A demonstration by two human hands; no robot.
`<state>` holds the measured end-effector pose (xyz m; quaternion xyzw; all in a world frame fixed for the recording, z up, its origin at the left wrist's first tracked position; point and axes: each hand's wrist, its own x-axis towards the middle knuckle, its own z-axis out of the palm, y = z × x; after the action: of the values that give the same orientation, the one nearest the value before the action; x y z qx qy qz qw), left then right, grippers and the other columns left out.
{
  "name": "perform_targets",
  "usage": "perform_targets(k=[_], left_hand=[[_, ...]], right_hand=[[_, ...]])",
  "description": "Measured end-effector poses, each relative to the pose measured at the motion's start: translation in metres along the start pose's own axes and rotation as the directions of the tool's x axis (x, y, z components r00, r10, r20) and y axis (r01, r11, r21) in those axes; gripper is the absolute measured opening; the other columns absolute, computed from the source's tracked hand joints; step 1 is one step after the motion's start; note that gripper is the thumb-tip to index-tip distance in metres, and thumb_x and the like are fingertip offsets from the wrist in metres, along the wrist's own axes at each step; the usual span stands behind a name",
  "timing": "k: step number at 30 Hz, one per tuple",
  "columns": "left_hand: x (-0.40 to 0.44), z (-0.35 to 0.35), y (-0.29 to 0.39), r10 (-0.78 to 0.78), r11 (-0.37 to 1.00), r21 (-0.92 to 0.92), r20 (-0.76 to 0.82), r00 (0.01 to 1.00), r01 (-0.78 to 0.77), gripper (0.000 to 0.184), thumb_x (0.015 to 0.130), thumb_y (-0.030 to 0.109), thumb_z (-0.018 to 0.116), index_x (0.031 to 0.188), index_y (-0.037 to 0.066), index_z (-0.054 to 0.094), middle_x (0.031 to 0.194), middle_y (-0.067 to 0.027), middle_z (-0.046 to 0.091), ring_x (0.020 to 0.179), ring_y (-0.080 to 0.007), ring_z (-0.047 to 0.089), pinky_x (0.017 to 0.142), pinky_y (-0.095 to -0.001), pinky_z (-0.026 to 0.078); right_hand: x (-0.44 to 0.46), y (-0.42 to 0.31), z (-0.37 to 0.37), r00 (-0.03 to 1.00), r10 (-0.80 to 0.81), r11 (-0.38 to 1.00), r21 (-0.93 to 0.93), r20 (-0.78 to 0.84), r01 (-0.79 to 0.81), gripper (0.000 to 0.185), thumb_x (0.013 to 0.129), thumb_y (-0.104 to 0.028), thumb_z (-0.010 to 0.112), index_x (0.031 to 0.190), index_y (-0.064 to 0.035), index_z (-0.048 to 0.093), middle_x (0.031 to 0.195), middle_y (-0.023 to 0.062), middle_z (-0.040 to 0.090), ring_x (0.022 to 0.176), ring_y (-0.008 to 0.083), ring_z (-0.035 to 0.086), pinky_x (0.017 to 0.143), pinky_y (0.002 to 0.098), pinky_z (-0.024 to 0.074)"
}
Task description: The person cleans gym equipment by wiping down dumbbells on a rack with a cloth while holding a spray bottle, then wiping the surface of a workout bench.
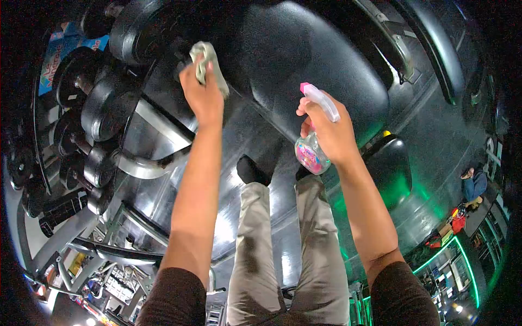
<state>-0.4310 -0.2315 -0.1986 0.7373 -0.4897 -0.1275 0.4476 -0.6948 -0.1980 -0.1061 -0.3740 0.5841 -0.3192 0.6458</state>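
Observation:
A pale, crumpled cloth [218,76] is bunched in my left hand [202,100], whose fingers close around it. That hand is over the dark floor, left of a black padded bench [326,60]. My right hand [333,127] grips a clear spray bottle [310,155] by its neck. The bottle has a pink and blue label, a white trigger head and a pink nozzle pointing up and left toward the bench pad. The bottle hangs upright-looking above my right foot, apart from the pad.
Black dumbbells [106,106] fill a rack on the left, with a blue box [70,54] behind. A curved metal frame [157,163] stands near my left arm. A smaller black pad [389,168] lies to the right. Another person [474,182] is at far right.

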Motion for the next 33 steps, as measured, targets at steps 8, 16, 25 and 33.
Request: perform_targets(k=[8, 16, 25, 33], left_hand=[[0.023, 0.059, 0.032, 0.091, 0.979, 0.167, 0.135, 0.987, -0.113, 0.021, 0.096, 0.016, 0.070, 0.111, 0.001, 0.070, 0.110, -0.0186, 0.066, 0.106, -0.0389, 0.065, 0.094, -0.0453, 0.052], [-0.119, 0.050, 0.105, 0.290, 0.949, -0.067, 0.569, 0.769, -0.308, 0.068, 0.072, -0.005, 0.074, 0.133, 0.024, 0.070, 0.125, -0.0113, 0.063, 0.111, -0.0366, 0.062, 0.091, -0.0443, 0.056], [0.002, 0.027, 0.037, 0.316, 0.843, 0.325, 0.349, 0.883, -0.430, 0.062, 0.073, -0.001, 0.080, 0.129, 0.025, 0.074, 0.119, -0.0137, 0.061, 0.109, -0.0356, 0.064, 0.095, -0.0426, 0.055], [0.090, 0.088, 0.021, 0.338, 0.842, 0.407, 0.116, 0.934, -0.355, 0.029, 0.088, 0.011, 0.073, 0.117, 0.011, 0.075, 0.110, -0.0153, 0.068, 0.103, -0.0369, 0.067, 0.091, -0.0464, 0.055]], right_hand=[[-0.011, 0.010, -0.020, 1.000, 0.002, 1.000, 0.029, -0.021, -0.002, 0.018, 0.101, -0.022, 0.066, 0.101, -0.0039, 0.068, 0.086, 0.0039, 0.068, 0.062, 0.0141, 0.064, 0.057, 0.0312, 0.0491], [-0.032, 0.013, -0.036, 0.999, 0.008, 0.994, 0.108, -0.036, -0.004, 0.018, 0.103, -0.017, 0.063, 0.104, -0.0002, 0.068, 0.091, 0.0052, 0.068, 0.067, 0.0130, 0.064, 0.058, 0.0295, 0.0517], [-0.044, 0.012, -0.051, 0.991, 0.117, 0.988, 0.108, -0.068, -0.110, 0.018, 0.103, -0.021, 0.066, 0.105, -0.0030, 0.067, 0.090, 0.0043, 0.068, 0.067, 0.0121, 0.063, 0.059, 0.0300, 0.0517], [-0.044, 0.001, -0.061, 0.989, 0.105, 0.984, 0.157, -0.103, -0.088, 0.021, 0.103, -0.024, 0.069, 0.101, -0.0035, 0.066, 0.081, 0.0024, 0.063, 0.064, 0.0113, 0.062, 0.059, 0.0299, 0.0511]])
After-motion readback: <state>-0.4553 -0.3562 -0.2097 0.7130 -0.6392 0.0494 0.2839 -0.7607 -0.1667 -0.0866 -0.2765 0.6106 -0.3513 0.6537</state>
